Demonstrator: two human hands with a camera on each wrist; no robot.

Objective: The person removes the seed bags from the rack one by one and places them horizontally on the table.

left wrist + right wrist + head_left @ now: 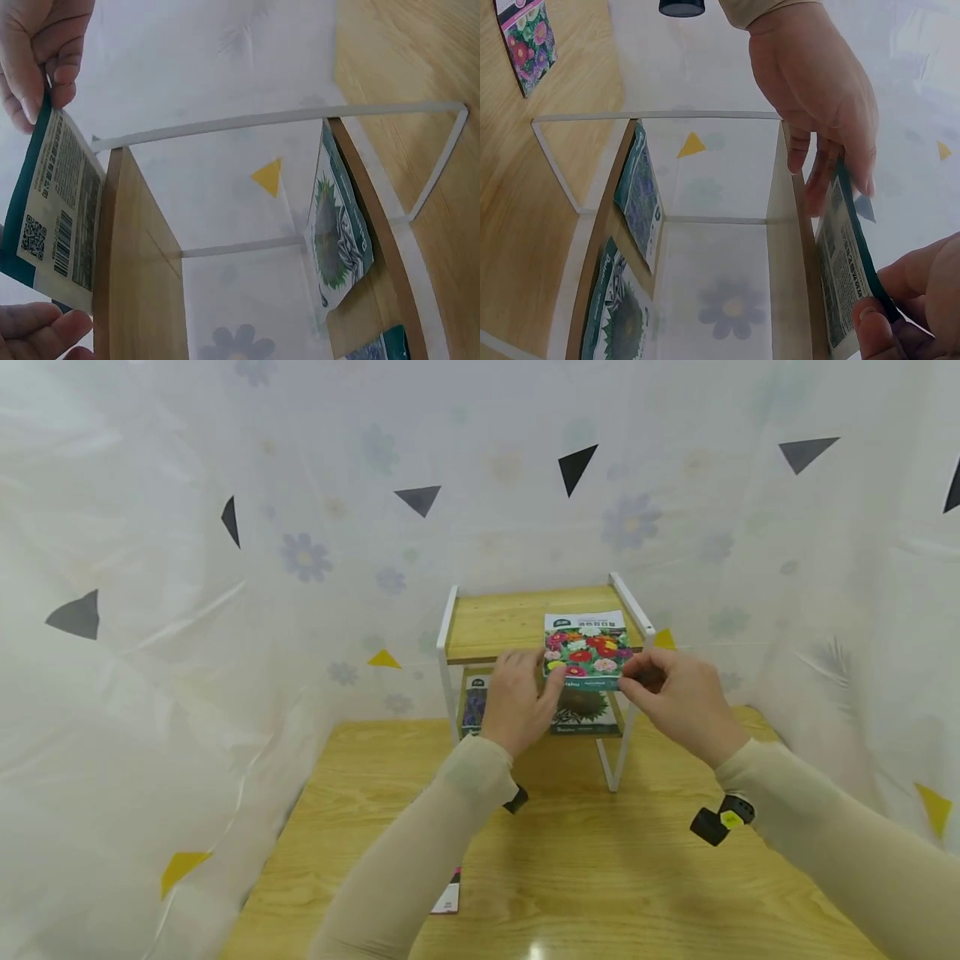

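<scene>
A flower seed packet (588,647) with colourful blooms and a green lower band is at the right part of the upper shelf (495,618), by its front edge. My left hand (519,697) holds its lower left corner between thumb and fingers. The lower right corner is pinched by my right hand (678,697). From beneath, the left wrist view shows the packet's back (64,202) with a barcode. On the lower shelf lie a sunflower packet (622,322) and a blue-purple flower packet (637,199).
The small rack has a white metal frame (617,764) and stands on a wooden table (585,877). Another flower packet (531,41) with a pink band lies on the table, partly under my left forearm in the head view. Patterned plastic sheeting (487,460) hangs behind.
</scene>
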